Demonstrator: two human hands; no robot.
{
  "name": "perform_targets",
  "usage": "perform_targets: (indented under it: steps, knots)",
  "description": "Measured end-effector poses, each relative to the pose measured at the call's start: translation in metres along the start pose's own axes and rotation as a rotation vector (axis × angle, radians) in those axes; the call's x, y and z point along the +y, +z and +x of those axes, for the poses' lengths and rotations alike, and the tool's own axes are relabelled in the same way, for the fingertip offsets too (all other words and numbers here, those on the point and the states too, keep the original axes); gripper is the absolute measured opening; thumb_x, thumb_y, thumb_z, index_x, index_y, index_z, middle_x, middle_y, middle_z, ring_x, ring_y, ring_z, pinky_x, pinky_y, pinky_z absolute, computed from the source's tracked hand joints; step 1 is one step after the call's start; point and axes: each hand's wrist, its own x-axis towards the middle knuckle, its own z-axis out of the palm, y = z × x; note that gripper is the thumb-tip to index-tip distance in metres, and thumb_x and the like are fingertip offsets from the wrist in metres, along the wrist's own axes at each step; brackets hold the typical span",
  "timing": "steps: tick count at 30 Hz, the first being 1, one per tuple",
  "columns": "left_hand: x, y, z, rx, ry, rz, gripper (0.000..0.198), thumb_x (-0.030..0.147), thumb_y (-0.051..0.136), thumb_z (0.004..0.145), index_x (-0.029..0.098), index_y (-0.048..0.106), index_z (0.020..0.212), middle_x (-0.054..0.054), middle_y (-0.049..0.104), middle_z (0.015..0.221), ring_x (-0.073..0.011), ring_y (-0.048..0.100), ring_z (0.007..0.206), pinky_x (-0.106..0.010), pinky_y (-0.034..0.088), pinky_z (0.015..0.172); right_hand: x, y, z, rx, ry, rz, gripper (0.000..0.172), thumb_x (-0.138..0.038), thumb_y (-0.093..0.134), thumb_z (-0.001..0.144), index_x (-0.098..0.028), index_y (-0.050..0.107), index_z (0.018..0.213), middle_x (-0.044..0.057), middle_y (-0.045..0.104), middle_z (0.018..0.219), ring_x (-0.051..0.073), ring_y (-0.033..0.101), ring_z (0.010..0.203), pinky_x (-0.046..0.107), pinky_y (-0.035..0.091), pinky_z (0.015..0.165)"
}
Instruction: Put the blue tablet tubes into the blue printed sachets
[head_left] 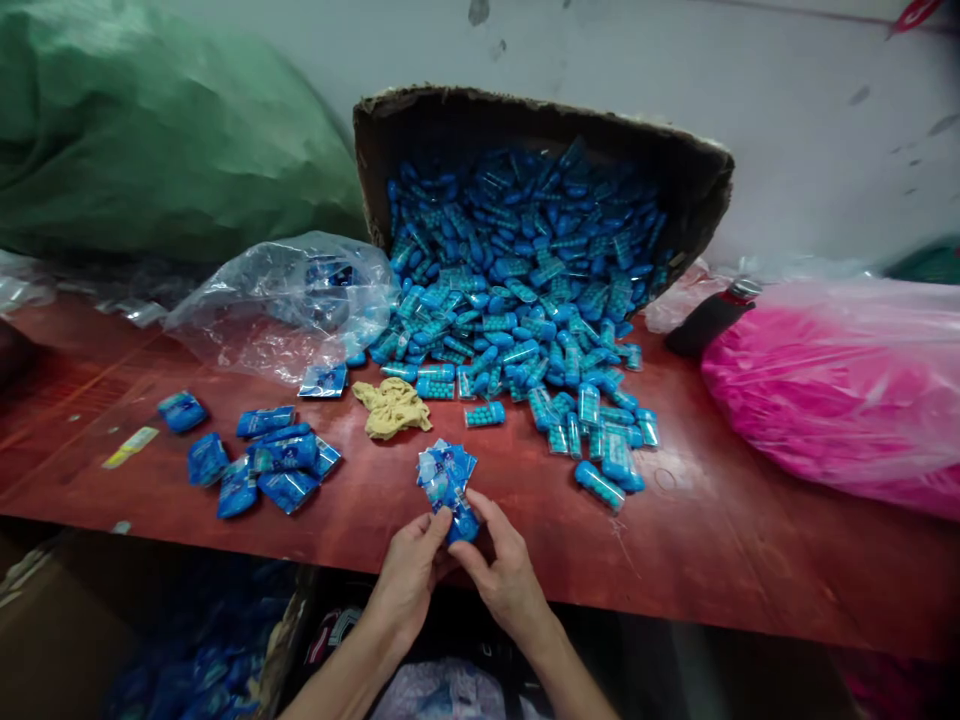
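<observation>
My left hand (pixel 407 572) and my right hand (pixel 507 568) meet at the front edge of the table, fingers closed around a blue printed packet (pixel 463 524). Just beyond it, overlapping, lie several blue printed cards (pixel 448 464) fanned out; whether the fingers also grip these is hard to tell. Behind the cards sits a crumpled yellow cloth (pixel 391 408). To the left lies a loose group of blue printed packets (pixel 282 452). A large heap of small clear packs with blue beads (pixel 517 300) spills toward me.
The heap comes out of a tipped cardboard box (pixel 544 101). A clear plastic bag (pixel 255 300) and green sack (pixel 172 140) stand left; a dark bottle (pixel 705 318) and pink bag (pixel 832 390) right. Below the red table (pixel 720 560), an open carton (pixel 67 620) holds blue packets.
</observation>
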Motion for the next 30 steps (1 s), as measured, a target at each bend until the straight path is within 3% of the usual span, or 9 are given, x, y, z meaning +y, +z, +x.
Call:
perform_targets:
  steps: [5, 7, 10, 14, 17, 21, 24, 27, 30]
  knots:
    - [0.019, -0.010, -0.007, -0.097, 0.018, 0.433, 0.040, 0.051, 0.048, 0.074, 0.015, 0.064, 0.082, -0.006, 0.067, 0.067, -0.0177, 0.061, 0.061, -0.031, 0.045, 0.066, -0.003, -0.002, 0.008, -0.132, 0.249, 0.318, 0.026, -0.021, 0.061, 0.071, -0.019, 0.058, 0.097, 0.000, 0.062, 0.076, 0.012, 0.058, 0.057, 0.024, 0.049, 0.050]
    - [0.035, -0.020, 0.001, 0.056, 0.278, 0.761, 0.042, 0.052, 0.044, 0.075, 0.016, 0.064, 0.085, -0.008, 0.068, 0.073, -0.0235, 0.062, 0.073, -0.035, 0.044, 0.073, -0.001, -0.004, 0.011, -0.114, 0.314, 0.435, 0.024, -0.023, 0.063, 0.069, -0.017, 0.057, 0.092, -0.003, 0.058, 0.066, 0.008, 0.051, 0.044, 0.023, 0.047, 0.043]
    - [0.061, -0.037, 0.037, 0.476, 0.818, 1.209, 0.051, 0.044, 0.047, 0.076, 0.014, 0.050, 0.118, -0.016, 0.054, 0.121, -0.0312, 0.043, 0.116, -0.042, 0.030, 0.095, 0.000, -0.007, 0.015, -0.028, 0.339, 0.564, 0.027, -0.027, 0.065, 0.067, -0.016, 0.056, 0.091, -0.005, 0.054, 0.061, 0.007, 0.049, 0.041, 0.024, 0.049, 0.042]
    - [0.087, -0.056, 0.100, 0.613, 0.847, 1.607, 0.050, 0.032, 0.044, 0.078, 0.008, 0.045, 0.123, -0.022, 0.042, 0.132, -0.0349, 0.027, 0.127, -0.055, 0.018, 0.098, -0.005, -0.009, 0.015, 0.001, 0.357, 0.643, 0.030, -0.029, 0.068, 0.065, -0.016, 0.055, 0.089, -0.006, 0.052, 0.057, 0.007, 0.047, 0.041, 0.023, 0.048, 0.040]
    - [0.095, -0.059, 0.117, 0.630, 0.843, 1.622, 0.039, 0.027, 0.036, 0.082, 0.013, 0.055, 0.113, -0.018, 0.051, 0.125, -0.0332, 0.025, 0.128, -0.057, 0.013, 0.099, -0.008, -0.011, 0.013, 0.003, 0.344, 0.691, 0.028, -0.029, 0.067, 0.067, -0.016, 0.056, 0.089, -0.006, 0.050, 0.057, 0.007, 0.047, 0.041, 0.023, 0.048, 0.040]
    - [0.082, -0.047, 0.084, 0.591, 0.885, 1.325, 0.057, 0.042, 0.051, 0.074, 0.012, 0.046, 0.122, -0.019, 0.040, 0.134, -0.0356, 0.025, 0.126, -0.052, 0.023, 0.097, -0.009, -0.013, 0.012, 0.055, 0.324, 0.684, 0.026, -0.029, 0.066, 0.070, -0.017, 0.056, 0.090, -0.006, 0.050, 0.058, 0.006, 0.046, 0.043, 0.022, 0.048, 0.041]
    - [0.054, -0.032, 0.045, 0.267, 0.609, 0.955, 0.053, 0.048, 0.056, 0.069, 0.016, 0.055, 0.111, -0.013, 0.064, 0.099, -0.0260, 0.059, 0.087, -0.037, 0.046, 0.069, -0.009, -0.013, 0.013, 0.059, 0.307, 0.628, 0.027, -0.029, 0.065, 0.071, -0.016, 0.057, 0.093, -0.004, 0.053, 0.064, 0.006, 0.047, 0.044, 0.022, 0.049, 0.043]
    - [0.026, -0.016, 0.020, -0.063, 0.256, 0.613, 0.038, 0.048, 0.055, 0.070, 0.014, 0.063, 0.085, -0.004, 0.062, 0.063, -0.0124, 0.053, 0.050, -0.024, 0.040, 0.046, -0.008, -0.010, 0.014, -0.010, 0.312, 0.535, 0.029, -0.028, 0.066, 0.071, -0.016, 0.058, 0.096, -0.002, 0.057, 0.070, 0.005, 0.048, 0.044, 0.020, 0.048, 0.043]
    - [0.014, -0.004, 0.011, -0.072, 0.116, 0.322, 0.028, 0.041, 0.063, 0.065, 0.014, 0.062, 0.073, 0.000, 0.058, 0.057, -0.0096, 0.049, 0.050, -0.021, 0.037, 0.047, -0.005, -0.007, 0.014, -0.066, 0.322, 0.494, 0.029, -0.028, 0.065, 0.071, -0.016, 0.057, 0.096, -0.002, 0.059, 0.072, 0.005, 0.049, 0.044, 0.019, 0.047, 0.042]
